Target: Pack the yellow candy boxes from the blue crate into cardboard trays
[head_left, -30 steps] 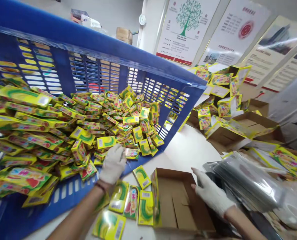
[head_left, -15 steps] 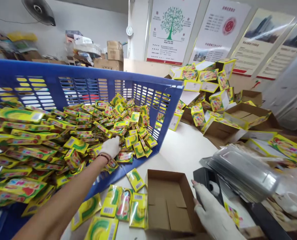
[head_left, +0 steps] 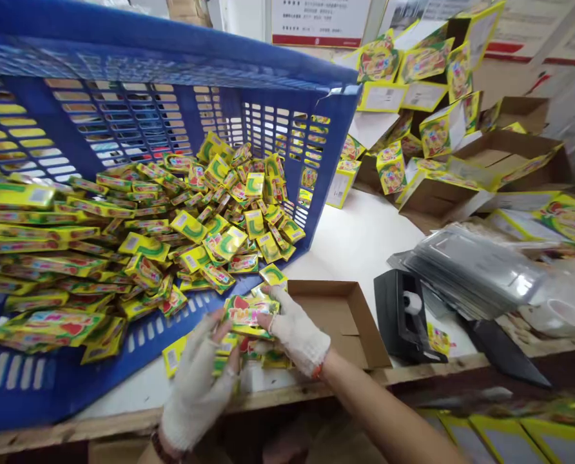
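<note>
In the head view, my right hand [head_left: 301,332], in a white fingertip-less glove, grips a small yellow-green packet [head_left: 249,310] with a watermelon picture, thumb on its printed face. My left hand [head_left: 195,380], gloved alike, has its fingers curled at the packet's left end. Beneath both hands lie more yellow packets on the white table, partly hidden by the gloves. Just right of them, an open brown cardboard box [head_left: 338,316] shows bare inside walls. Left of my hands, a blue slatted crate [head_left: 171,45] holds a big heap of the same packets.
A black tape dispenser [head_left: 398,316] stands right of the cardboard box. Clear plastic trays [head_left: 476,270] are stacked beyond it, near a roll of tape [head_left: 570,319]. Printed yellow cartons [head_left: 427,132] pile up at the back right. The table's wooden edge [head_left: 287,394] runs along the front.
My left hand has come out of the crate to the front of the table. My right hand has moved left from beside the cardboard box, and a packet is now between the hands.
</note>
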The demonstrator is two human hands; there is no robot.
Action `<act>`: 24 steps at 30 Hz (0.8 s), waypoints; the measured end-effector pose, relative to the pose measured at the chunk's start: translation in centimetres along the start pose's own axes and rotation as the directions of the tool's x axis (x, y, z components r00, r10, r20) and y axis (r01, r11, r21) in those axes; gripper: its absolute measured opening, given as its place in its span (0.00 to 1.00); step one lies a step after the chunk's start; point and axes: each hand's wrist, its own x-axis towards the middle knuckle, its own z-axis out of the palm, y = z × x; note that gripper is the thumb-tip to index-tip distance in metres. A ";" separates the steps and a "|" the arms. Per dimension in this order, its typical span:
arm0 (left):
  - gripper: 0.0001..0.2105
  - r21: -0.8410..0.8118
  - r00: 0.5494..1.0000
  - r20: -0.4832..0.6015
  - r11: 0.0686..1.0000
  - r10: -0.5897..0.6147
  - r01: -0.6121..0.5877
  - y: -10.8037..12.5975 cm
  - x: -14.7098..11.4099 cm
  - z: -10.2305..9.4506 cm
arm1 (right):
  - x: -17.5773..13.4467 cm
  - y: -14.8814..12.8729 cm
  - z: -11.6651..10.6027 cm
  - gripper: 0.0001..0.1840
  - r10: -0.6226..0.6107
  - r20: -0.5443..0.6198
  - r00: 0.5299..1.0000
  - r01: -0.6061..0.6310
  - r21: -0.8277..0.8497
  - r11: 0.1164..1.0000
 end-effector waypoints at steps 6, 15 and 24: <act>0.34 -0.614 0.474 0.361 0.178 -0.803 0.769 0.5 1.2 -2.3 | -1.8 2.6 0.4 0.25 -0.145 0.036 0.989 0.149 -0.318 0.936; 0.32 -0.483 0.394 0.400 0.175 -0.828 0.858 -1.5 -1.3 -3.7 | -4.7 3.5 2.0 0.22 -0.098 -0.005 0.995 0.072 -0.635 0.769; 0.34 -0.562 0.361 0.322 0.130 -0.875 0.817 -2.5 -3.0 -4.7 | -6.5 5.5 2.1 0.16 -0.182 0.141 0.973 0.225 -0.757 0.614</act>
